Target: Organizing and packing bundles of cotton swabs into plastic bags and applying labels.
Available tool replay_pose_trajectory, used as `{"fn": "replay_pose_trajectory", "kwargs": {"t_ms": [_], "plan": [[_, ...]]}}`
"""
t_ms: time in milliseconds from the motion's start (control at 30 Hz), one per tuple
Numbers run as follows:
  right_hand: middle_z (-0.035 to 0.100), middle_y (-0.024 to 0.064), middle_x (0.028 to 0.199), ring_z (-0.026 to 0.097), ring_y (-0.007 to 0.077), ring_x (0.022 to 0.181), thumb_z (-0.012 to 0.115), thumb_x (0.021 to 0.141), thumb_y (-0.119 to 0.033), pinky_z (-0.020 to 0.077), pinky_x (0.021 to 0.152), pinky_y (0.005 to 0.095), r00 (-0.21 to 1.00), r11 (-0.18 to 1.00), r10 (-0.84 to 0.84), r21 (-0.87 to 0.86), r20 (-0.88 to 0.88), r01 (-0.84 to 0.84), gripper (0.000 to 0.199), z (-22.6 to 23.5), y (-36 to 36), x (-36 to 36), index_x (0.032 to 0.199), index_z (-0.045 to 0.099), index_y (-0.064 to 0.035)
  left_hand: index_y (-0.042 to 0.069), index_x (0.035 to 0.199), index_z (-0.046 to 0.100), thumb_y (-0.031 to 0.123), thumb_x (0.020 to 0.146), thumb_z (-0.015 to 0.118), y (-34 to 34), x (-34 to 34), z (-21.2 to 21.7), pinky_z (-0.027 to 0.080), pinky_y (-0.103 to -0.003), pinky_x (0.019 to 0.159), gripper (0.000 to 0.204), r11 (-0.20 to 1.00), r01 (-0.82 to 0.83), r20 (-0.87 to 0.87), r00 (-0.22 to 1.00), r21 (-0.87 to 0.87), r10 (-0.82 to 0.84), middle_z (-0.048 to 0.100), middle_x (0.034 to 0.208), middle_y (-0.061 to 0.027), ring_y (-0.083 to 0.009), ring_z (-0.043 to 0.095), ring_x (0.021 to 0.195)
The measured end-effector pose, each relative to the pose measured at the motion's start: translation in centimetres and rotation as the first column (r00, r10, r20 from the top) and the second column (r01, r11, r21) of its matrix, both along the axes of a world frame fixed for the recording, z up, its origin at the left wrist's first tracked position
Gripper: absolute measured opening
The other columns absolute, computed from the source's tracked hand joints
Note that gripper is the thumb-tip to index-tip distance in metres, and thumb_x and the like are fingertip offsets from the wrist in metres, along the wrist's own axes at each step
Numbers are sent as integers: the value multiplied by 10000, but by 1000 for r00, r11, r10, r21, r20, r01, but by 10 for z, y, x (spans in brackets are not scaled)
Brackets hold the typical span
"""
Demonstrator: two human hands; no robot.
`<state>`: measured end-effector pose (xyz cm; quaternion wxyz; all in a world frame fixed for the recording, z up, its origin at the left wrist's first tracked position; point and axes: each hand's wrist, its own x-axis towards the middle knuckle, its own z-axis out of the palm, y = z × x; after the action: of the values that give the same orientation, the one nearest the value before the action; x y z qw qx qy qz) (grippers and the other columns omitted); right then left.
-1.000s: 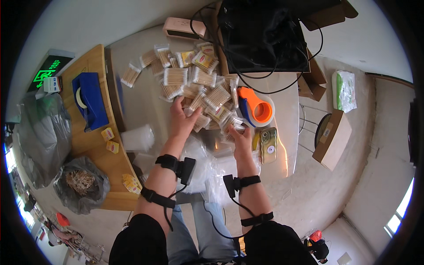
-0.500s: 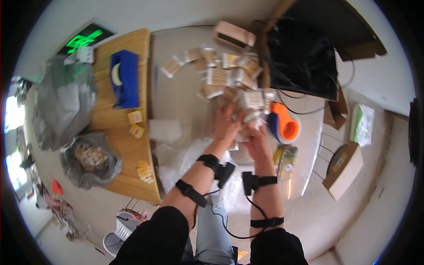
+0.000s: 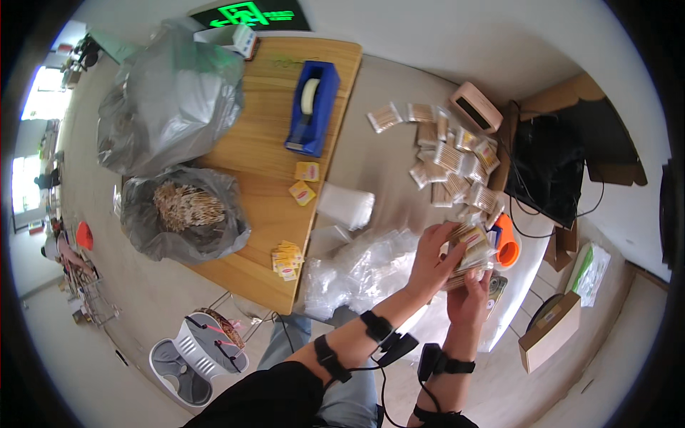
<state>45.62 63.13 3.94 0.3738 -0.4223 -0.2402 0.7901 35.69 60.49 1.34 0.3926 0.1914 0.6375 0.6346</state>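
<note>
Between my two hands is a stack of small clear packets of cotton swabs (image 3: 471, 243) with wooden sticks, a yellow label showing on the top one. My left hand (image 3: 432, 260) grips the stack from the left, fingers bent over its upper side. Around the near right end closes my right hand (image 3: 469, 296); part of its fingers is hidden by the packets. Beyond the hands lies a loose heap of similar swab packets (image 3: 449, 157). Just right of the stack stands an orange and blue tape dispenser (image 3: 506, 242).
Clear plastic bags (image 3: 357, 274) and a white stack of bags (image 3: 347, 205) lie left of my hands. A wooden table (image 3: 242, 150) holds a blue tape dispenser (image 3: 312, 110), yellow cards (image 3: 287, 260) and a grey bag of loose swabs (image 3: 189, 207). A pink box-shaped device (image 3: 476, 107) stands behind.
My view has swung left, so the scene sits further right. My hands have drawn nearer, away from the heap, with a stack of swab packets now held up between them.
</note>
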Motion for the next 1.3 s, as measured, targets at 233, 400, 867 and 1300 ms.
{"fn": "replay_pose_trajectory", "kwargs": {"t_ms": [233,400,867,1300], "plan": [[479,62,1259,475,194,1145,643,748,52,404,963,330,955,947,296,-125,-21,-296,691,20,-90,-136,1356,345,-87,61,1345,295,256,936,500,-122,-117,34,428,-303,920,498,951,-295,252,917,-91,308,419,1288,-100,-180,460,1152],[545,14,1123,526,122,1025,680,790,-38,457,868,286,805,838,539,62,-246,-542,566,41,-146,-275,1280,398,-68,23,1358,266,333,944,433,-194,-233,62,379,-355,1000,543,864,-502,90,863,43,497,365,1332,-110,-230,416,1208],[530,92,1121,543,193,1041,628,811,-77,465,824,295,800,888,247,203,546,-413,431,-60,-203,-241,1204,456,-37,18,1336,358,287,892,557,-323,-335,-10,265,-452,1027,557,721,-642,-853,503,-261,138,334,1365,-208,-376,298,1262],[500,209,1178,502,336,1070,754,646,-326,411,925,393,-46,915,-160,130,986,-383,760,-166,8,23,1215,405,37,37,1264,408,96,823,587,-110,-181,-28,320,-441,998,480,957,92,-625,740,-275,-250,403,1283,-207,-386,381,1195]]}}
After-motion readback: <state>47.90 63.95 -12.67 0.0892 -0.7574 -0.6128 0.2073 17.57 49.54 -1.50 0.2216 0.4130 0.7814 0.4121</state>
